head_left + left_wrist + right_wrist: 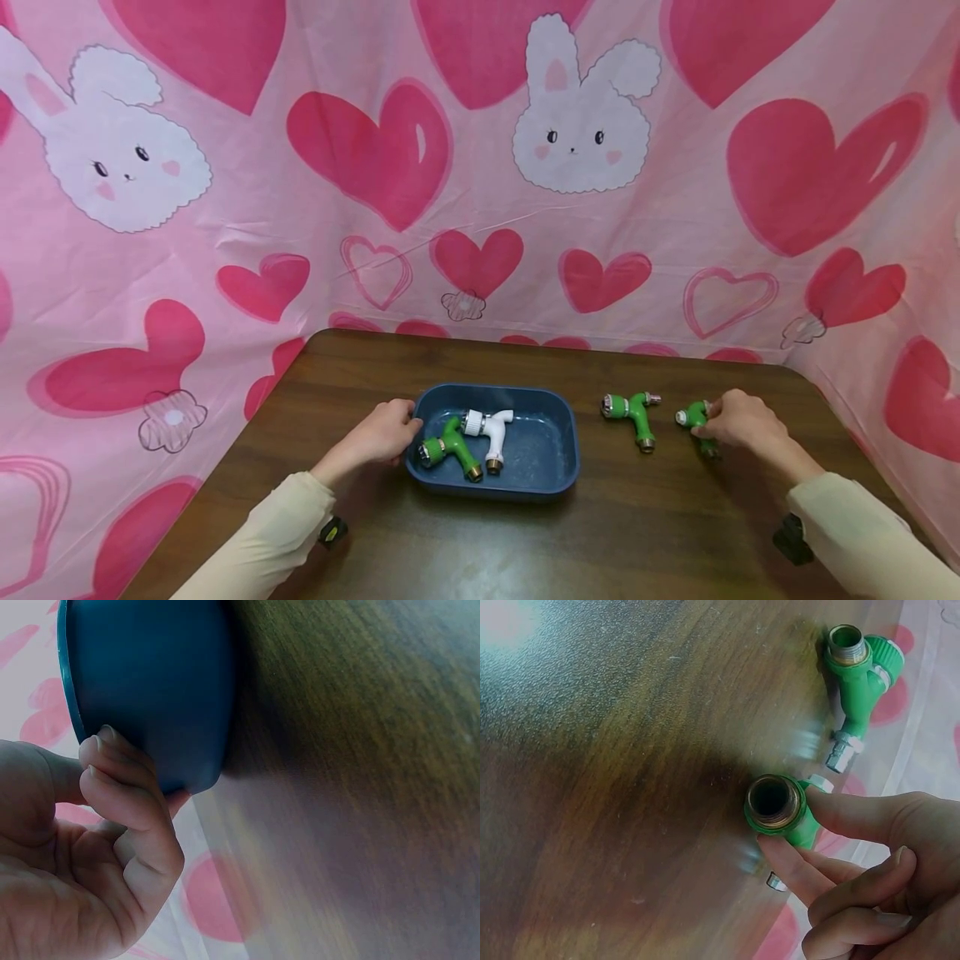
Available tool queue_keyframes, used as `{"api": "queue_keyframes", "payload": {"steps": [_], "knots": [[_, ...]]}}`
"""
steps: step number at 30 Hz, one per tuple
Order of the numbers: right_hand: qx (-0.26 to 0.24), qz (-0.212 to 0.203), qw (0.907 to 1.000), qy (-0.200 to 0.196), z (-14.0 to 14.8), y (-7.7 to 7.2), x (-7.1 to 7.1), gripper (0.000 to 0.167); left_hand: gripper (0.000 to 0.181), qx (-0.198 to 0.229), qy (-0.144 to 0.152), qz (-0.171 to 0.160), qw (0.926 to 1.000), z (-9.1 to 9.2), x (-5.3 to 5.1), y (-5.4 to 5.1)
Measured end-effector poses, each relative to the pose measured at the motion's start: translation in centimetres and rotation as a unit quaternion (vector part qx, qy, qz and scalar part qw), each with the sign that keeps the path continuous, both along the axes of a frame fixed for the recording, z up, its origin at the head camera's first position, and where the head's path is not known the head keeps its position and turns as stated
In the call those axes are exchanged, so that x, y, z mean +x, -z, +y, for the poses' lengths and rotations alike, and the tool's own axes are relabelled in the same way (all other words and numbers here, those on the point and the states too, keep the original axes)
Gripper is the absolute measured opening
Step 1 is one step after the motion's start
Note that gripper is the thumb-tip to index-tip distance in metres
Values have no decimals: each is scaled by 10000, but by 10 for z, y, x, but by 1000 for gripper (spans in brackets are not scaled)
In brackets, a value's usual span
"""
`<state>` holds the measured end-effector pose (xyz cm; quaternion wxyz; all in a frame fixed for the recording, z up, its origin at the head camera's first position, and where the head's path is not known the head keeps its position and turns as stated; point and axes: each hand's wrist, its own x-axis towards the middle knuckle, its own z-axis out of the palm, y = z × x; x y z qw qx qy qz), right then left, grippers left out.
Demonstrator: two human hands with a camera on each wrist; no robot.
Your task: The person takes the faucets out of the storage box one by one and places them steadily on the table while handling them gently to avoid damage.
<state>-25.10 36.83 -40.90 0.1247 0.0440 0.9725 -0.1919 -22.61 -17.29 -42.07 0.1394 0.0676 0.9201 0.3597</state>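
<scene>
My left hand [381, 432] holds the left end of a blue plastic basin [536, 454], its fingers curled against the outer wall [161, 682] in the left wrist view. Inside the basin lie a green faucet [454, 445] and a white faucet [493, 429], side by side. At the right of the table, my right hand [748, 427] pinches another green faucet [694, 414] between thumb and fingers. That faucet's threaded brass end [774, 819] faces the right wrist camera; the fingers cover part of its body. Just left of it rests one more green faucet [637, 412].
Everything stands on a dark brown wooden table [465, 542]. A pink cloth [480, 200] with hearts and rabbits hangs behind the table and along its sides. The far table edge runs a little behind the basin.
</scene>
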Motion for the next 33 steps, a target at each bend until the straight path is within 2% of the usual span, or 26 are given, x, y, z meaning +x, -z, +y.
{"api": "queue_keyframes", "payload": {"steps": [25, 33], "knots": [[193, 161, 9996, -131, -7, -19, 2, 42, 15, -5, 9, 37, 10000, 0, -1, 0], [322, 341, 9988, -130, -15, -26, 3, 41, 16, 8, 19, 65, 10000, 0, -1, 0]]}}
